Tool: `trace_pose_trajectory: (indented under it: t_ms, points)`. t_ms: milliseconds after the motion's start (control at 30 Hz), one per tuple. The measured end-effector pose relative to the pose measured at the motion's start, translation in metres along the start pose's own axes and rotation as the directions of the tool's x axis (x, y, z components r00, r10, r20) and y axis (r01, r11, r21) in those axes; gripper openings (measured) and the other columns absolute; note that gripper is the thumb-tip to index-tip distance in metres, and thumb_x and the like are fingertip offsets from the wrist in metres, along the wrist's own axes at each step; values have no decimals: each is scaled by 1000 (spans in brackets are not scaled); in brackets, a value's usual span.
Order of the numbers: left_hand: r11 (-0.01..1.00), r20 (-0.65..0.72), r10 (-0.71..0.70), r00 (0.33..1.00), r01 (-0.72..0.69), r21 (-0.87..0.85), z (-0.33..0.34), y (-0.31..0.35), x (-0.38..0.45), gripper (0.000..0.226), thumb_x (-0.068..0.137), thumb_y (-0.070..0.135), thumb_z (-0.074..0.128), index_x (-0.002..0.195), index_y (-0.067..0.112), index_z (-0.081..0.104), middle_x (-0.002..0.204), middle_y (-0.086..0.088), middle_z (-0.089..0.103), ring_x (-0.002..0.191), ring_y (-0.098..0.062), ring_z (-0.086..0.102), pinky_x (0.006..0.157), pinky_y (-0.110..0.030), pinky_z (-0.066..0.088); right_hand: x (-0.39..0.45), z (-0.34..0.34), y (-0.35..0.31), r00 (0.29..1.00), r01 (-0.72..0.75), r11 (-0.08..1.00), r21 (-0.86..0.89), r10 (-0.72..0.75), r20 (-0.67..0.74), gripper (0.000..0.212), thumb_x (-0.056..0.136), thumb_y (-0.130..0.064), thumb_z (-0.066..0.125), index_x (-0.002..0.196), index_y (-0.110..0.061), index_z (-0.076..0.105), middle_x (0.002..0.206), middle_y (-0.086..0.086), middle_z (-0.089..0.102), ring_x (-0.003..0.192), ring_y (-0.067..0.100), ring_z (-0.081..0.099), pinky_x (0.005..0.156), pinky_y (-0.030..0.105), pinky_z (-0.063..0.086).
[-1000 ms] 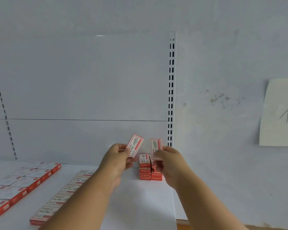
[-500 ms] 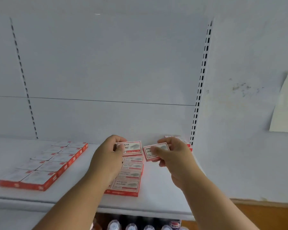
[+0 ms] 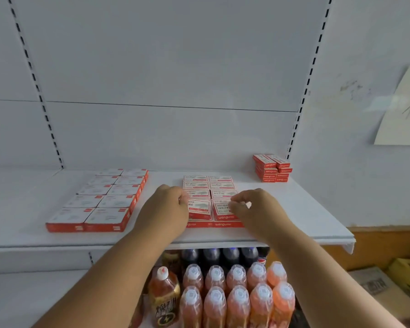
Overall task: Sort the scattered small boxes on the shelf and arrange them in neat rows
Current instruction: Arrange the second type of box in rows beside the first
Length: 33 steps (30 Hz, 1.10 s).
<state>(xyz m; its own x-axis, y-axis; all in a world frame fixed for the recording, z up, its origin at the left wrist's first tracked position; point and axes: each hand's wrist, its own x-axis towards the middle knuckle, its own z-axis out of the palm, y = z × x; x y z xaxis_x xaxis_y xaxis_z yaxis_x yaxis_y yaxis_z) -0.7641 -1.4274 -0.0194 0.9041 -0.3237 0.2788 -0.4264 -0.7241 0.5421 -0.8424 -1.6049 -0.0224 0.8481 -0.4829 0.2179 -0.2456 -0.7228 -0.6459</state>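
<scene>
You are pinching a box (image 3: 198,207) at its left edge with your left hand (image 3: 164,209) and a second box (image 3: 222,207) at its right edge with your right hand (image 3: 258,209), both tilted over the front of the middle block (image 3: 208,185) on the shelf (image 3: 294,209). Step, as judged: you are setting a second layer. Next move is calling for squaring each box to the one beneath before letting go. Count: two held; middle block showing two columns, about four rows; left block (image 3: 104,200) two by five, ten; back stack (image 3: 272,168) two columns, exact count unclear.
</scene>
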Motion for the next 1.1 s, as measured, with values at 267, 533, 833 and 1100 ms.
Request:
trace_pose_trajectory:
  t_ms: [267, 533, 833, 1100]
  points:
    - [982, 69, 187, 980, -189, 15, -1, -14, -5, 34, 96, 46, 53, 129, 37, 58, 128, 11, 49, 95, -2, 46, 64, -9, 36, -11, -5, 6, 983, 175, 982, -69, -170, 71, 29, 84, -46, 69, 111, -36, 68, 107, -15, 55, 85, -1, 53, 74, 16, 38]
    - [968, 93, 250, 964, -250, -13, 1, -13, -2, 39, 94, 42, 58, 130, 28, 60, 129, 10, 52, 104, -4, 50, 78, -13, 37, -10, -3, 5, 978, 205, 969, -140, -198, 66, 31, 83, -37, 73, 113, -29, 71, 107, -13, 58, 91, 5, 54, 76, 15, 37]
    - [953, 135, 300, 944, -304, 11, -3, -14, -5, 47, 91, 41, 64, 135, 26, 55, 135, 10, 49, 116, -9, 54, 91, -20, 43, -8, -4, 5, 971, 236, 962, -135, -226, 84, 26, 83, -33, 75, 108, -30, 71, 101, -20, 54, 81, -10, 49, 70, 3, 32]
    - [925, 149, 355, 923, -369, 84, -5, -14, -6, 51, 93, 41, 61, 140, 27, 50, 138, 8, 47, 120, -12, 52, 99, -25, 44, -8, -6, 8, 957, 287, 944, -165, -273, 103, 27, 82, -32, 76, 109, -29, 71, 101, -20, 54, 89, -1, 52, 80, 15, 38]
